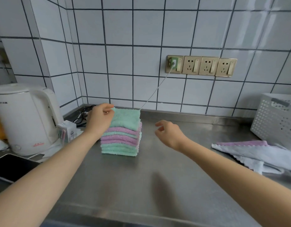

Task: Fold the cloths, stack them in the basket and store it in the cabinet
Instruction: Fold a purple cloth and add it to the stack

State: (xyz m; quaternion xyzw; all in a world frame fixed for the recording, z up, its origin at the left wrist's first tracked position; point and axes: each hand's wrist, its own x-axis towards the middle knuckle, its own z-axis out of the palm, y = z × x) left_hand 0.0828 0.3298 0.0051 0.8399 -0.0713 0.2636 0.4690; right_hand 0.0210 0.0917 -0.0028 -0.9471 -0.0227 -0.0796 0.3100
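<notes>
Pinching the far left corner of the top green cloth [127,118], the left hand [99,119] works at the folded stack [121,138]; thumb and fingers close on the fabric edge. The right hand [168,134] hovers just right of the stack, fingers loosely curled, holding nothing.

Near edge of the steel counter [125,185]: bare metal, both forearms crossing it. A dark tray [12,166] sits at the near left edge.

Mid surface: the stack of green and purple cloths, several layers high, stands toward the back, its right side a little uneven. Unfolded purple and pale cloths [256,154] lie at the right edge.

Far: white perforated basket [277,118] at the far right edge, well apart from the stack. White kettle [25,118] at the left edge, dark cords behind. A white cable [155,90] runs from the wall socket [174,64] down to the back edge just behind the stack.

Risks, as judged: a one-corner pull could drag the top cloth askew or topple the stack rightward; the cable may snag it on lifting. Open room lies between stack and basket.
</notes>
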